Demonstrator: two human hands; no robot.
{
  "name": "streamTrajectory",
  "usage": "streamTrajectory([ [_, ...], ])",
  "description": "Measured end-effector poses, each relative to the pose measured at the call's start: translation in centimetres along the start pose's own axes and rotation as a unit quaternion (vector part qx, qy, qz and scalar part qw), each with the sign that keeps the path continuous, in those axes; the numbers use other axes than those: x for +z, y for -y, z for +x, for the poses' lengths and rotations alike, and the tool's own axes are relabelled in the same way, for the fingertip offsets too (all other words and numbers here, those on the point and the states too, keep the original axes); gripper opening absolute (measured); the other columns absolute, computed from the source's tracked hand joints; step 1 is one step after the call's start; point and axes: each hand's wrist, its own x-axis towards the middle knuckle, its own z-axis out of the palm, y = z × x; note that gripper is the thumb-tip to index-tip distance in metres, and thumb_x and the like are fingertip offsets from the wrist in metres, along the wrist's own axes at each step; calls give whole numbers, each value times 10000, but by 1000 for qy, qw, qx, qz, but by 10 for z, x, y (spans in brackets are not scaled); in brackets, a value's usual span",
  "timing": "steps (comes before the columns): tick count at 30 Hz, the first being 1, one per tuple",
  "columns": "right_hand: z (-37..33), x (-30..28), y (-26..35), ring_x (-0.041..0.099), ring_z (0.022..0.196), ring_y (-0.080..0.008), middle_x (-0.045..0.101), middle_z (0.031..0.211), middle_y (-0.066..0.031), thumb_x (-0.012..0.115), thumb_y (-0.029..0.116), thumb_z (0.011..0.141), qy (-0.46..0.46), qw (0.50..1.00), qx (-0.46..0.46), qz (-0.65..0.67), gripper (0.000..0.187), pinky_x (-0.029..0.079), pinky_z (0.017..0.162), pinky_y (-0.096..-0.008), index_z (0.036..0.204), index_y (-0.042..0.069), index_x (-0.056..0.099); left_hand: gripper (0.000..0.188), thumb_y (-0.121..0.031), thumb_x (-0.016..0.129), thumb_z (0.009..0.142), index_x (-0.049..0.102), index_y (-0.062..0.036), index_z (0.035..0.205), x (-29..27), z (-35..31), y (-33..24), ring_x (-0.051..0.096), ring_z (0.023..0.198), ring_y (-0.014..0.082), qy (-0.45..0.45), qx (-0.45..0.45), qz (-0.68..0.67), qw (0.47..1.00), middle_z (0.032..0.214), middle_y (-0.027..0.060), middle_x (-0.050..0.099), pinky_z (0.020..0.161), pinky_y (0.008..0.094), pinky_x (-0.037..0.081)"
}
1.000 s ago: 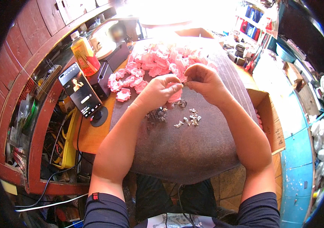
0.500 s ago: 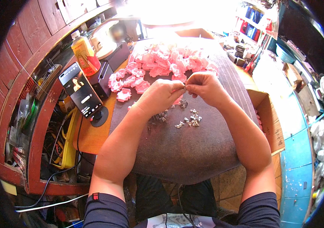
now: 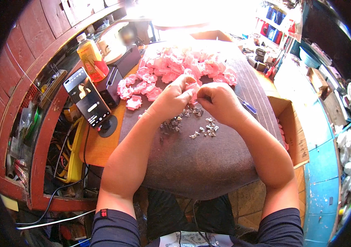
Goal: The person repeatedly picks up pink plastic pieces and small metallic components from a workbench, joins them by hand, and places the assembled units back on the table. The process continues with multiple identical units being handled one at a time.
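While my left hand [image 3: 171, 99] pinches a pink piece [image 3: 193, 88], my right hand [image 3: 221, 103] curls beside it, knuckles up; I cannot tell that grip's state.

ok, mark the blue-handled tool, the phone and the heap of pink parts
Blue-handled tool [image 3: 250, 108]: head view, on its handle.
Phone [image 3: 87, 98]: head view, middle of its screen.
Heap of pink parts [image 3: 177, 69]: head view, around its middle.

Downward fisheye view from head height

The plastic pieces [image 3: 170, 77] are pink, the small parts [image 3: 210, 128] silvery, the mat [image 3: 200, 160] brown with pale lines.
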Motion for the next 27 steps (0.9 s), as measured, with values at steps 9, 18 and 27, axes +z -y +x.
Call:
streamTrajectory([
  [9,-1,-1,5,640,715,-305,642,757,-154,653,117,806,2,1000,7,22,91,495,678,-387,833,29,661,242,-160,483,1023,508,-20,1220,3,-5,-11,594,748,105,15,-37,-36,999,904,53,593,656,266,523],
  [18,-1,3,6,670,756,-317,672,772,-146,656,145,814,9,998,55,-2,90,515,706,-403,812,62,690,252,-185,482,1032,502,-33,1232,4,-3,-4,611,823,110,45,-28,-22,998,987,50,604,696,278,543],
  [27,0,-3,8,660,749,-312,654,764,-142,647,116,823,-61,997,-5,53,66,510,684,-407,848,72,689,196,-131,449,1030,517,-25,1179,4,-5,-19,604,722,116,-23,-38,-72,996,914,58,590,637,267,531],
])
